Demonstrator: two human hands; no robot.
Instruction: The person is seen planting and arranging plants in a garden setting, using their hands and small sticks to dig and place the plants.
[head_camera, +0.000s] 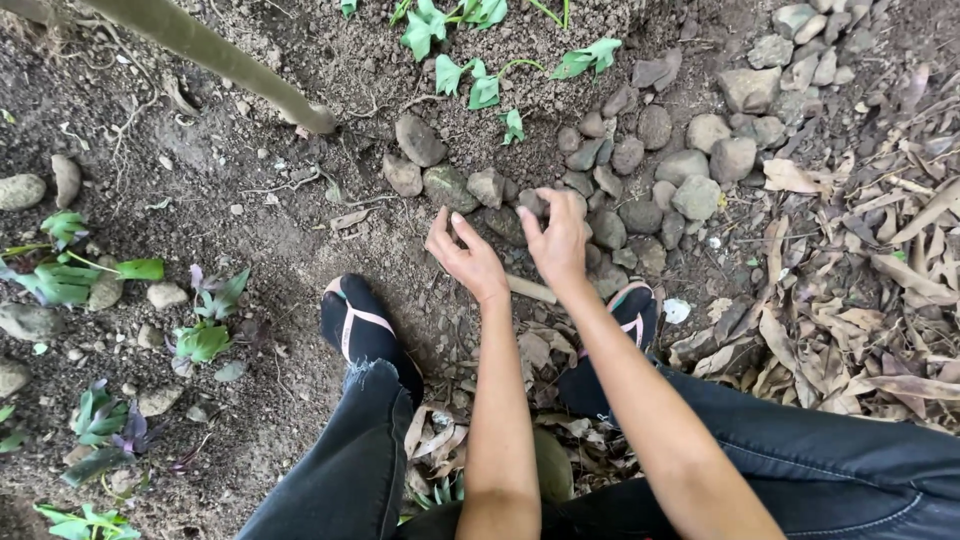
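Stone (531, 203) half hidden behind right hand (560, 245)

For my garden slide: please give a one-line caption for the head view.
Squatting person's left hand and right hand reach a grey stone in a stone row on bare soil.

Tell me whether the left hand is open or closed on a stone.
Open. The left hand has its fingers spread above the soil beside the row of stones, gripping nothing; the right hand rests on a stone.
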